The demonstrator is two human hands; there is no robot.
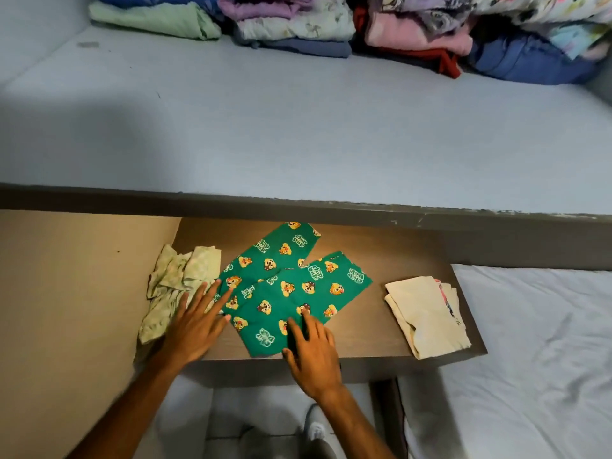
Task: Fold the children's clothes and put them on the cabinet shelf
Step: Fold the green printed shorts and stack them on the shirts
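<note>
Green children's shorts (pixel 291 286) printed with cartoon chipmunks lie spread flat on a low brown board (pixel 371 332), legs pointing away from me. My left hand (pixel 195 323) rests flat with fingers apart on the shorts' left edge, partly over a crumpled pale green garment (pixel 175 289). My right hand (pixel 311 352) presses flat on the near edge of the shorts, fingers spread. A folded cream garment (pixel 427 316) sits at the right end of the board. Above, the grey cabinet shelf (pixel 298 127) carries folded clothes (pixel 331 24) along its back.
The shelf's dark front edge (pixel 298 207) overhangs the far side of the brown board. A beige wall panel (pixel 66 293) stands at the left. A bed with a white sheet (pixel 546 359) lies to the right. Grey floor and a shoe (pixel 314 429) show below.
</note>
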